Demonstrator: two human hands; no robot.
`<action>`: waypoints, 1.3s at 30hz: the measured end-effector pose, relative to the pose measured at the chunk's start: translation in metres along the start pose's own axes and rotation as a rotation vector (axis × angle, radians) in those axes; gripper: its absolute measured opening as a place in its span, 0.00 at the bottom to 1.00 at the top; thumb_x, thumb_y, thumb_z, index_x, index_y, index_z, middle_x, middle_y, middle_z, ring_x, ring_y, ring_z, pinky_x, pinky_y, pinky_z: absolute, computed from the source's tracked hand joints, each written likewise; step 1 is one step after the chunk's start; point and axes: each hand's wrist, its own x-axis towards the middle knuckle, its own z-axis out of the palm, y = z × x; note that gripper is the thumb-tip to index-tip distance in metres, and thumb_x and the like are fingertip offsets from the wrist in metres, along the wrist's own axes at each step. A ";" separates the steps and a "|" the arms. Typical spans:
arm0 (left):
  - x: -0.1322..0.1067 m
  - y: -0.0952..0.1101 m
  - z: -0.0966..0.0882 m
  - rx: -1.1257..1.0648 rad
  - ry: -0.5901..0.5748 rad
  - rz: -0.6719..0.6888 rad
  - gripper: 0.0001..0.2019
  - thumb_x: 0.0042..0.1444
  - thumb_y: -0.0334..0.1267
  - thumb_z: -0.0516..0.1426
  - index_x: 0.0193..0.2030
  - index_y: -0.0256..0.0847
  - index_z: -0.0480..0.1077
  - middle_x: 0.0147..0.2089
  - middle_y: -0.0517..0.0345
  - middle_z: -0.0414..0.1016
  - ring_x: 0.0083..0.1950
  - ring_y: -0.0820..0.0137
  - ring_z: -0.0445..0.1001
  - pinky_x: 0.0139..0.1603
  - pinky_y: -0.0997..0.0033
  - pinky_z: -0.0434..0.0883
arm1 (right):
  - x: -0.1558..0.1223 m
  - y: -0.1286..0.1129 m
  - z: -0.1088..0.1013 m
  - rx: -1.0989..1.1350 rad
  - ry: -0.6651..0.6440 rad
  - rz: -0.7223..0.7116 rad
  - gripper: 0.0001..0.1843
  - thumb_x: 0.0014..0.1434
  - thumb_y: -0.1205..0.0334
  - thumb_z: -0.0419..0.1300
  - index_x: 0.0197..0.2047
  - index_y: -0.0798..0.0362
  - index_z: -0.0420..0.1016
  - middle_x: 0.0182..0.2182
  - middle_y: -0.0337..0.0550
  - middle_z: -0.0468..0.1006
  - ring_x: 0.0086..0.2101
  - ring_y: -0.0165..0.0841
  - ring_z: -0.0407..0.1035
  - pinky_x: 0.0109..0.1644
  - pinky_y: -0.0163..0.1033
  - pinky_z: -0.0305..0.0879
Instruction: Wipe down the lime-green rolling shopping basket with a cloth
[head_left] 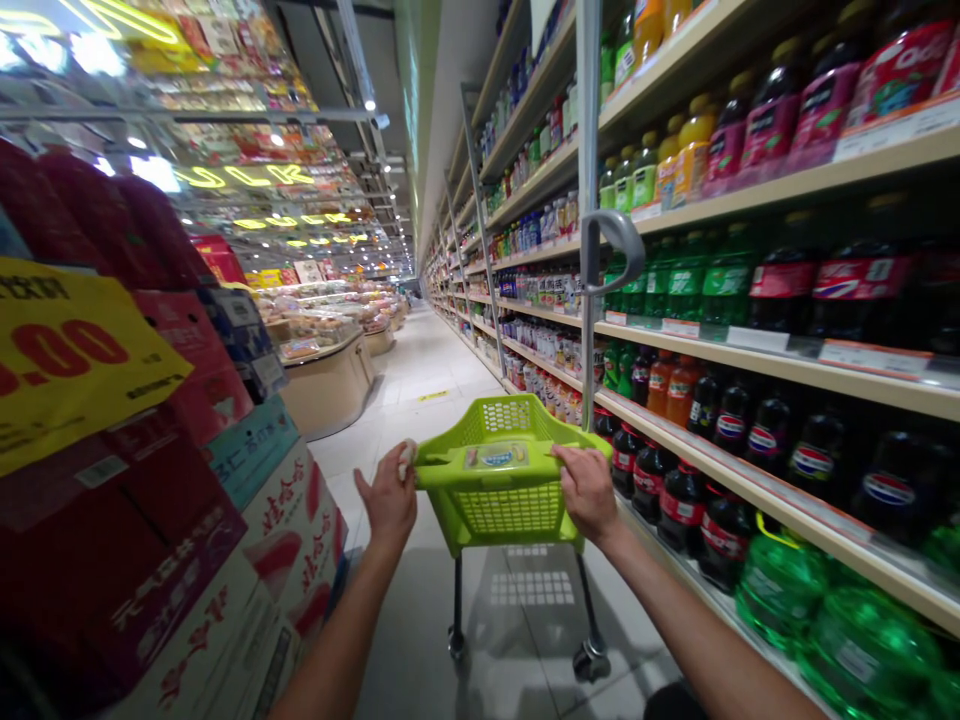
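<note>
A lime-green plastic shopping cart (495,515) on thin metal legs with casters stands on the floor in front of me. Its handle bar carries a clear-covered label in the middle. At the left end of the bar, my left hand (391,497) has its fingers closed around the edge, the thumb sticking out to the side. My right hand (589,490) wraps over the bar's right end, close to the drink shelves. Through the cart's mesh wall I make out no goods.
Shelves of bottled drinks (757,420) run along the right, with a grey handle (611,250) jutting from a post. Stacked drink cartons (172,540) and a yellow price sign (82,360) crowd the left. Beyond is a rounded display counter (326,390); a pale tiled aisle (420,350) leads ahead.
</note>
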 end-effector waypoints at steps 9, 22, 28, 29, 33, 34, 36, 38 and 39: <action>-0.026 0.123 0.029 -0.204 -0.194 0.522 0.14 0.58 0.36 0.46 0.50 0.46 0.62 0.52 0.56 0.69 0.55 0.68 0.65 0.63 0.51 0.36 | -0.001 -0.004 -0.003 -0.023 -0.018 -0.005 0.18 0.57 0.67 0.44 0.49 0.54 0.66 0.39 0.45 0.74 0.42 0.34 0.65 0.50 0.45 0.53; -0.030 0.136 0.040 -0.175 -0.183 0.382 0.15 0.56 0.32 0.46 0.50 0.45 0.63 0.52 0.51 0.69 0.56 0.62 0.64 0.60 0.41 0.43 | -0.002 0.035 -0.011 -0.056 0.095 0.341 0.20 0.58 0.65 0.41 0.49 0.55 0.67 0.44 0.48 0.74 0.45 0.35 0.67 0.49 0.45 0.62; -0.042 0.194 0.055 -0.182 -0.260 0.565 0.13 0.57 0.34 0.48 0.49 0.48 0.63 0.53 0.53 0.68 0.55 0.65 0.64 0.61 0.46 0.41 | -0.010 0.036 -0.017 -0.024 0.020 0.328 0.21 0.60 0.63 0.39 0.52 0.54 0.64 0.47 0.46 0.72 0.47 0.34 0.66 0.53 0.46 0.56; -0.040 0.187 0.053 -0.174 -0.256 0.582 0.13 0.57 0.34 0.48 0.49 0.48 0.64 0.52 0.53 0.69 0.54 0.65 0.65 0.62 0.46 0.39 | -0.011 0.037 -0.018 -0.025 0.008 0.325 0.21 0.61 0.62 0.39 0.52 0.54 0.64 0.47 0.46 0.72 0.47 0.34 0.66 0.53 0.46 0.55; -0.027 0.149 0.037 -0.103 -0.188 0.507 0.14 0.58 0.35 0.47 0.49 0.46 0.63 0.51 0.51 0.70 0.53 0.64 0.67 0.60 0.42 0.37 | -0.011 0.035 -0.021 -0.032 -0.003 0.302 0.20 0.60 0.61 0.40 0.52 0.53 0.64 0.47 0.45 0.72 0.47 0.34 0.66 0.55 0.46 0.52; -0.026 0.145 0.035 -0.086 -0.175 0.464 0.14 0.58 0.35 0.47 0.50 0.46 0.63 0.51 0.50 0.70 0.52 0.63 0.67 0.60 0.41 0.37 | -0.010 0.033 -0.021 -0.032 0.007 0.305 0.20 0.60 0.61 0.41 0.52 0.53 0.64 0.47 0.45 0.72 0.47 0.34 0.65 0.55 0.46 0.52; -0.028 0.151 0.035 -0.082 -0.195 0.439 0.14 0.58 0.35 0.46 0.49 0.46 0.63 0.51 0.50 0.70 0.53 0.62 0.67 0.59 0.40 0.39 | -0.006 0.028 -0.019 -0.021 0.033 0.328 0.21 0.60 0.60 0.40 0.53 0.54 0.63 0.46 0.46 0.73 0.47 0.35 0.65 0.55 0.47 0.53; -0.036 0.171 0.041 -0.119 -0.245 0.505 0.14 0.58 0.34 0.46 0.49 0.47 0.64 0.52 0.51 0.69 0.54 0.63 0.66 0.60 0.43 0.41 | -0.003 0.024 -0.018 0.010 0.051 0.355 0.22 0.61 0.60 0.39 0.55 0.55 0.60 0.45 0.46 0.74 0.47 0.35 0.66 0.54 0.46 0.54; -0.040 0.181 0.046 -0.141 -0.260 0.543 0.14 0.57 0.33 0.46 0.49 0.47 0.64 0.53 0.51 0.69 0.55 0.64 0.65 0.61 0.45 0.41 | -0.001 0.023 -0.018 0.029 0.049 0.365 0.23 0.61 0.60 0.39 0.56 0.55 0.58 0.44 0.46 0.74 0.47 0.34 0.66 0.54 0.46 0.55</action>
